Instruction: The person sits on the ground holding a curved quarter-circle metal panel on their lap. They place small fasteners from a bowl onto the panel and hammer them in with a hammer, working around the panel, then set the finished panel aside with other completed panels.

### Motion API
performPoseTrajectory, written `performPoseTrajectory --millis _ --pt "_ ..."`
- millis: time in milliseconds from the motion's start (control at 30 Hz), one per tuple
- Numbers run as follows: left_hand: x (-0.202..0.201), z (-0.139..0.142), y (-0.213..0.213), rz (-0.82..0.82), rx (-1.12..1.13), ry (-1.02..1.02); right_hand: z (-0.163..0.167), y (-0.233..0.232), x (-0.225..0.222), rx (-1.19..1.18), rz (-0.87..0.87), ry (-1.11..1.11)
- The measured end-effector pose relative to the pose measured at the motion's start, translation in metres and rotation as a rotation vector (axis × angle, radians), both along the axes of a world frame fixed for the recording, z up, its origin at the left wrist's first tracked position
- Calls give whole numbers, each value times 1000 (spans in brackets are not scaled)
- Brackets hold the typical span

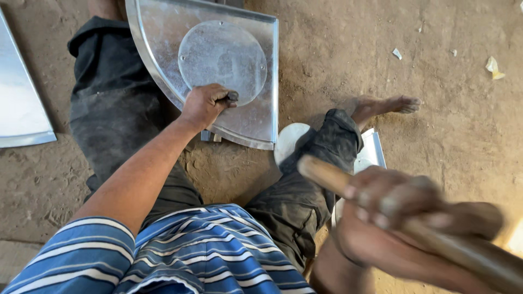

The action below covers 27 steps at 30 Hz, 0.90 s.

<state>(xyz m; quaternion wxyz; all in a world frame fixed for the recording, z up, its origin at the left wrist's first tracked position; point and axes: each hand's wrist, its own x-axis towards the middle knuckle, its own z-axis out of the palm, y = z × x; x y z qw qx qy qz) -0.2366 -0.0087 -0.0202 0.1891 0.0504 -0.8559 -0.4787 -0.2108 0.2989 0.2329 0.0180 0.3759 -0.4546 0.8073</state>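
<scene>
My left hand (204, 104) is closed around a small dark tool (231, 97) and presses it onto a shiny quarter-round metal sheet (256, 117) lying on the dirt floor. A round metal disc (222, 60) lies on that sheet, and the tool's tip meets the disc's lower edge. My right hand (395, 198) is raised close to the camera, blurred, gripping a wooden handle (327, 175) that runs from the middle to the lower right. The handle's head is out of view.
I sit on the dirt floor with legs apart, a bare foot (389, 104) at the right. Another metal sheet (19, 109) lies at the left edge. A flat metal piece (373, 155) and a white disc (287, 139) lie under my right leg. Scraps (493, 66) lie at the far right.
</scene>
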Motion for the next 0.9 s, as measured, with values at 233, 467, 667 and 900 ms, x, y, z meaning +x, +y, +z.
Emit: performPoseTrajectory --millis 233,467,667,900 --pt "7 18 3 63 75 -253 -182 -41 8 1006 132 -1002" --pt "-10 45 15 -4 -372 -477 -74 -15 0 672 92 -603" --pt "-57 51 17 280 -117 -744 -14 -21 2 393 63 -251" --pt "-47 37 -43 324 197 -627 -51 -20 32 420 -45 -421"
